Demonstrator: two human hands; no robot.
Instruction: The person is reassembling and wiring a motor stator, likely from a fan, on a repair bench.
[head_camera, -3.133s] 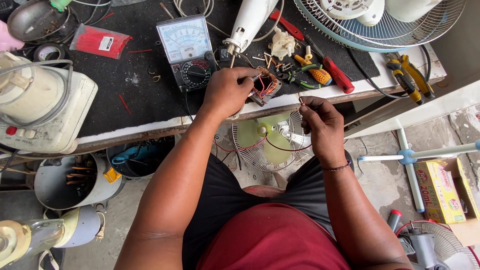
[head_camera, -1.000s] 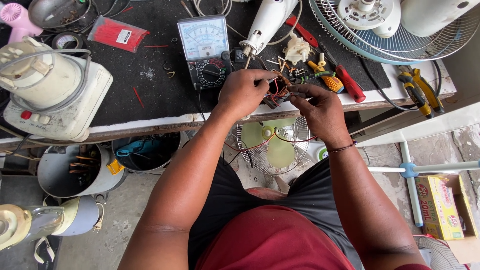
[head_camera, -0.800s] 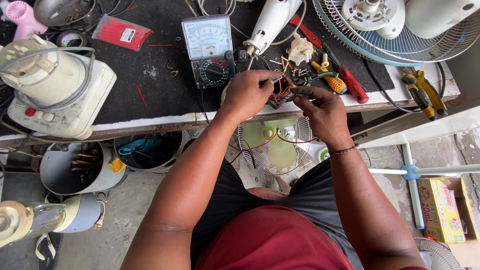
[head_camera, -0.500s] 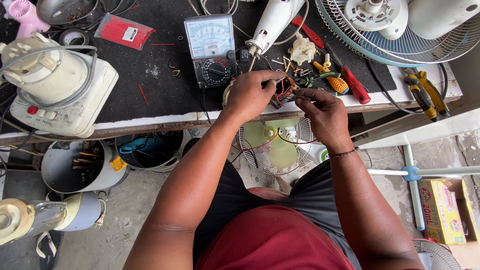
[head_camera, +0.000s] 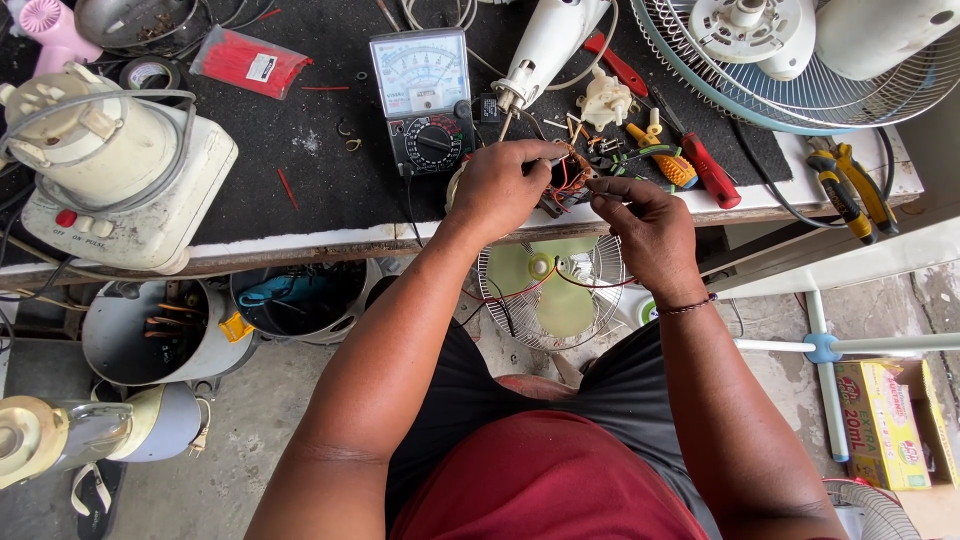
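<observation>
At the desk (head_camera: 300, 240) edge, my left hand (head_camera: 497, 187) grips a small copper-wound motor (head_camera: 565, 183); my right hand (head_camera: 648, 228), just beside it, pinches its red wires (head_camera: 572, 172). An analog multimeter (head_camera: 424, 98) lies just beyond.

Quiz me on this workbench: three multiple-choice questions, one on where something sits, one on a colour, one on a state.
1. Where is the analog meter with the black dial?
A. on the floor
B. on the black mat, beyond the left hand
C. inside the grey bucket

2. What colour is the bundle of thin ties in the clear bag?
A. red
B. blue
C. white

3. What are the hands doing?
A. resting flat on the mat
B. both at the small wired copper-wound part
C. gripping the pliers

Answers:
1 B, the meter lies on the mat just past the knuckles.
2 A, the ties are plainly red.
3 B, the left hand grips the part and the right hand pinches a wire beside it.
</observation>
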